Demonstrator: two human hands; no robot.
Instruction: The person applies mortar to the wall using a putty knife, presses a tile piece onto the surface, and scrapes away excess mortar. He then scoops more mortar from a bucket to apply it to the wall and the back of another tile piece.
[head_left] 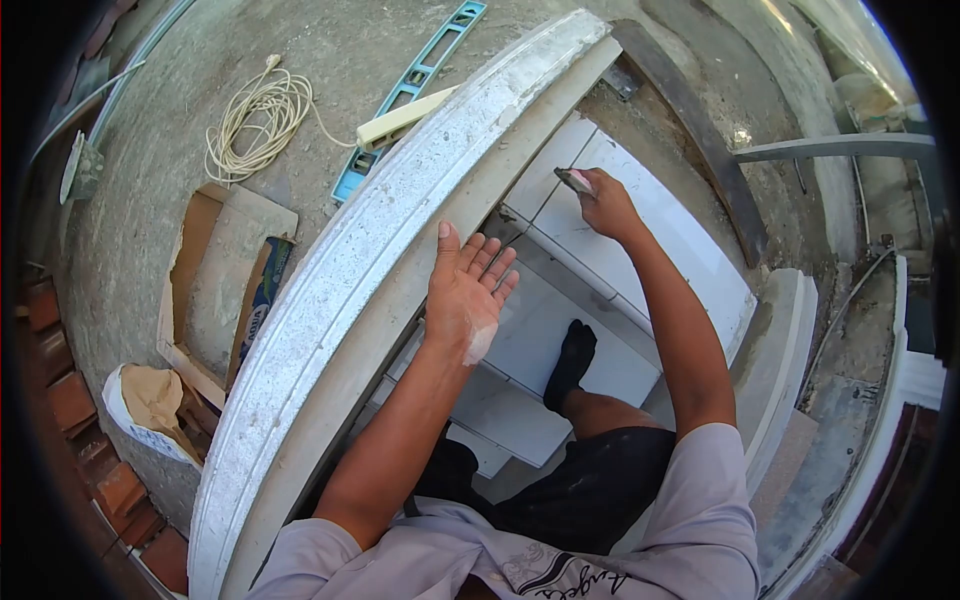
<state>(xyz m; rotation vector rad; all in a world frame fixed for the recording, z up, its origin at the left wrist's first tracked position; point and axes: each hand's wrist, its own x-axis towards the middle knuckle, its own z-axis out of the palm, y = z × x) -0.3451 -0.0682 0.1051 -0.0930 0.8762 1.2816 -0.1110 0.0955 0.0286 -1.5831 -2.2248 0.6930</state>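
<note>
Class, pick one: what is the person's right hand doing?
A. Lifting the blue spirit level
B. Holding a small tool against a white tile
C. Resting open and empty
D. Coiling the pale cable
B: the right hand grips a small tool whose tip meets the white tile.

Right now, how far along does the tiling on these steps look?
Done: white tiles already cover the steps under the foot. In hand: the right hand holds a small tool at a joint in the top tiles; the left hand is open by the curved kerb. Left: probably the joints, and the bare grey cement beyond them.
</note>
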